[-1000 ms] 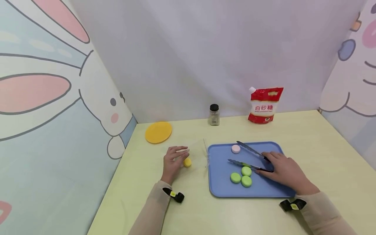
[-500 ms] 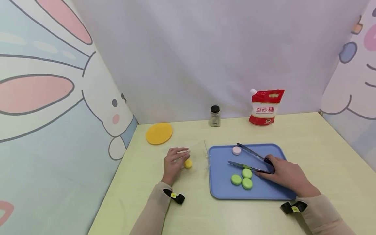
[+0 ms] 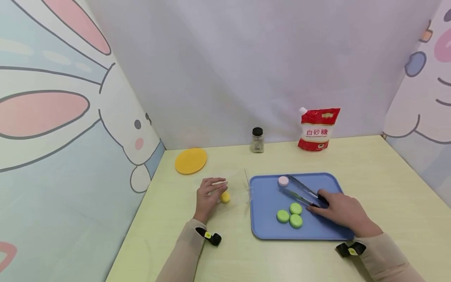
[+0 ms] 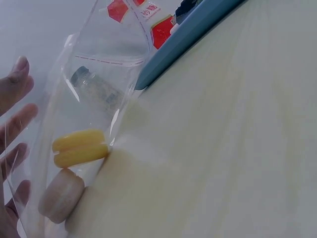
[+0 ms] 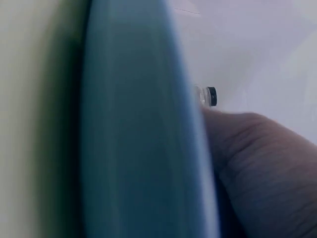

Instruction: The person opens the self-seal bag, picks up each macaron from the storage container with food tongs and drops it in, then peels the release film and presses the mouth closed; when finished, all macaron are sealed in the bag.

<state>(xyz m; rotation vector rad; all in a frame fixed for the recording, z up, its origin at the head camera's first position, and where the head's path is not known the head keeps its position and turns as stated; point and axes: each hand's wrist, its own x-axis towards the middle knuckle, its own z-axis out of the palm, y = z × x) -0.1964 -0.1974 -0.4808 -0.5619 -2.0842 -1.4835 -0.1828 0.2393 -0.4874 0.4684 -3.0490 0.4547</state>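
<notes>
In the head view my left hand (image 3: 208, 197) holds a clear zip bag (image 3: 239, 186) on the table, its mouth toward the tray. Inside the bag are a yellow macaron (image 4: 80, 148) and a pale one (image 4: 62, 196); several fingertips show beside them in the left wrist view. My right hand (image 3: 340, 209) grips black-handled tongs (image 3: 303, 186) above the blue tray (image 3: 260, 229). The tongs' spread tips are by a pink macaron (image 3: 283, 181); contact cannot be told. Nearer me, green macarons (image 3: 295, 221) lie grouped. The tray's rim fills much of the right wrist view.
A yellow plate (image 3: 190, 161) lies at the back left. Against the rear wall stand a black-lidded jar (image 3: 257, 143) and a red-and-white sugar pouch (image 3: 317, 131), both beyond the tray.
The tongs' arms have come closer together, and the lower tip has shifted up toward the pink macaron, away from the green ones. My left hand and the bag look unchanged.
</notes>
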